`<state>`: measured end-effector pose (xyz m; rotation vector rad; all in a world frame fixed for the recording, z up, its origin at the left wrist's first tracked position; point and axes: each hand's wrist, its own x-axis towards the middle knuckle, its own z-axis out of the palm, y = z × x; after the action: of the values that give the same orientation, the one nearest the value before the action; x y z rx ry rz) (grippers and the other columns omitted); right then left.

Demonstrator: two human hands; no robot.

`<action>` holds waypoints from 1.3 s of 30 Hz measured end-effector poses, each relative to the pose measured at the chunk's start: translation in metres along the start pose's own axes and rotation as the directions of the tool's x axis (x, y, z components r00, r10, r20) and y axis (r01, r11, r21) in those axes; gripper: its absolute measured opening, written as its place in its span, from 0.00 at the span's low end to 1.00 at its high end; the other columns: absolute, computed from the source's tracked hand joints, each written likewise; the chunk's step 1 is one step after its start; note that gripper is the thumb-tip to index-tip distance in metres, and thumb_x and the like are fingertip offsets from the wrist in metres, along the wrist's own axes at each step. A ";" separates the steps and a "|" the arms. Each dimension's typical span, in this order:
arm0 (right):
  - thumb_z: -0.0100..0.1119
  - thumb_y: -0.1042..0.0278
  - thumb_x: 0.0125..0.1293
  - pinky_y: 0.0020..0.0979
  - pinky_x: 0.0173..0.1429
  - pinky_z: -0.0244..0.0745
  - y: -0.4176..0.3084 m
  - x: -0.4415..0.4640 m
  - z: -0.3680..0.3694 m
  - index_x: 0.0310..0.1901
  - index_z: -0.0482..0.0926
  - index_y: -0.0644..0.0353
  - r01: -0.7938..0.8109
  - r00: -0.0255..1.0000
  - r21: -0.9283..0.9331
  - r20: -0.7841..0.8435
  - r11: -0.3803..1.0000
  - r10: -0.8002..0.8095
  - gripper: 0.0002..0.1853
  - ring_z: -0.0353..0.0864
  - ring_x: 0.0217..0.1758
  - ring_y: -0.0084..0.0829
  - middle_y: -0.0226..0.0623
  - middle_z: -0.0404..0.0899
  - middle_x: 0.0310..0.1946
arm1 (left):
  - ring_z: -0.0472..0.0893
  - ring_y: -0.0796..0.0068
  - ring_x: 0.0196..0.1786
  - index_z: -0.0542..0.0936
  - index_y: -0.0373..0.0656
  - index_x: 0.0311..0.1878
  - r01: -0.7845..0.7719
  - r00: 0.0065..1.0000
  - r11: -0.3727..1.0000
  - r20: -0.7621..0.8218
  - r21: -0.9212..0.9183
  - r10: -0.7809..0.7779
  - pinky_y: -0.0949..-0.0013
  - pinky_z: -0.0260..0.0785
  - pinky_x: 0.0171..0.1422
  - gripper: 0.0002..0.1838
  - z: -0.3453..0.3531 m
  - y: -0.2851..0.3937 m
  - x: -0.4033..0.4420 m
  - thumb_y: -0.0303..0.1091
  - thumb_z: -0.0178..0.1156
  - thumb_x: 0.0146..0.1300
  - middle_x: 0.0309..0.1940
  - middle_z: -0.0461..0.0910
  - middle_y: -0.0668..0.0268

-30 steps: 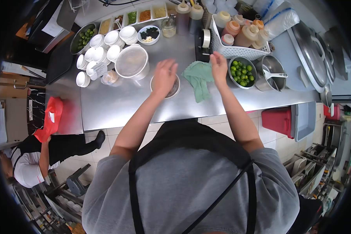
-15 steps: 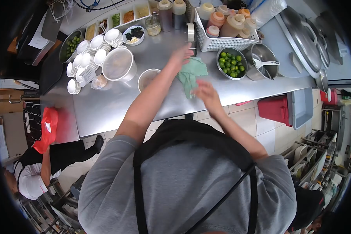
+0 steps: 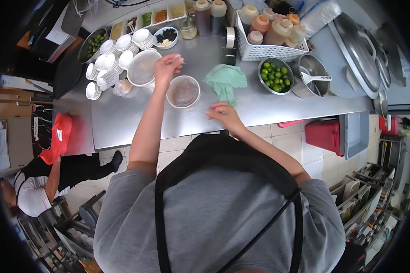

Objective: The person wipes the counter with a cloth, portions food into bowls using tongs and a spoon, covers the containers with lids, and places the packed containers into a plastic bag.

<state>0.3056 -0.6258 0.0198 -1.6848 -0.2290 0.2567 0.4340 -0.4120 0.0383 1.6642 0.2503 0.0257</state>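
Observation:
My left hand [image 3: 167,69] hangs over the steel counter between two round tubs, its fingers bent; whether it holds anything is too small to tell. Beside it on the left stands the larger white tub [image 3: 143,67] with a translucent lid. Just below it is a smaller white bowl [image 3: 183,92] with a clear cover. My right hand [image 3: 222,113] is near the counter's front edge, its fingers curled together; anything between them is too small to make out. A crumpled green cloth [image 3: 225,81] lies above my right hand, apart from it.
Stacked white cups [image 3: 109,62] and topping trays stand at the back left. On the right are a bowl of green limes [image 3: 275,76], a steel pot [image 3: 310,86] and a white basket [image 3: 271,52] of bottles. A person [image 3: 36,191] holds a red bag at far left.
My left hand went right towards the cloth, then back left beside the larger tub. My right hand came down and left from near the basket to the counter's front edge.

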 end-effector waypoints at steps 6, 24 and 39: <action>0.61 0.53 0.50 0.32 0.36 0.63 0.046 0.021 0.018 0.17 0.77 0.62 -0.037 0.967 -0.118 0.245 0.992 0.065 0.18 0.71 0.32 0.31 0.37 0.73 0.18 | 0.77 0.74 0.22 0.79 0.38 0.37 -0.443 0.809 0.596 0.012 0.670 0.588 0.73 0.68 0.28 0.12 -0.019 -0.034 -0.023 0.26 0.63 0.47 0.22 0.79 0.58; 0.66 0.49 0.37 0.34 0.43 0.69 0.046 0.083 0.017 0.28 0.80 0.57 0.408 0.910 -0.766 0.382 0.497 -0.159 0.21 0.69 0.45 0.36 0.33 0.71 0.37 | 0.74 0.80 0.23 0.78 0.39 0.34 0.299 0.954 0.952 0.018 0.060 -0.300 0.77 0.65 0.24 0.07 -0.049 -0.106 -0.021 0.31 0.58 0.53 0.22 0.77 0.68; 0.57 0.72 0.52 0.31 0.37 0.68 0.052 0.103 -0.037 0.34 0.76 0.58 0.258 0.924 -0.488 -0.127 0.834 -0.361 0.06 0.74 0.36 0.34 0.36 0.74 0.33 | 0.74 0.73 0.30 0.75 0.38 0.44 0.063 0.991 0.924 -0.130 0.377 -0.014 0.70 0.69 0.35 0.18 -0.022 -0.050 -0.088 0.44 0.49 0.61 0.26 0.74 0.64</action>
<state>0.4151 -0.6374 -0.0313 -2.0984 -0.4248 -0.2505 0.3368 -0.4020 0.0029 2.0488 0.4032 0.0550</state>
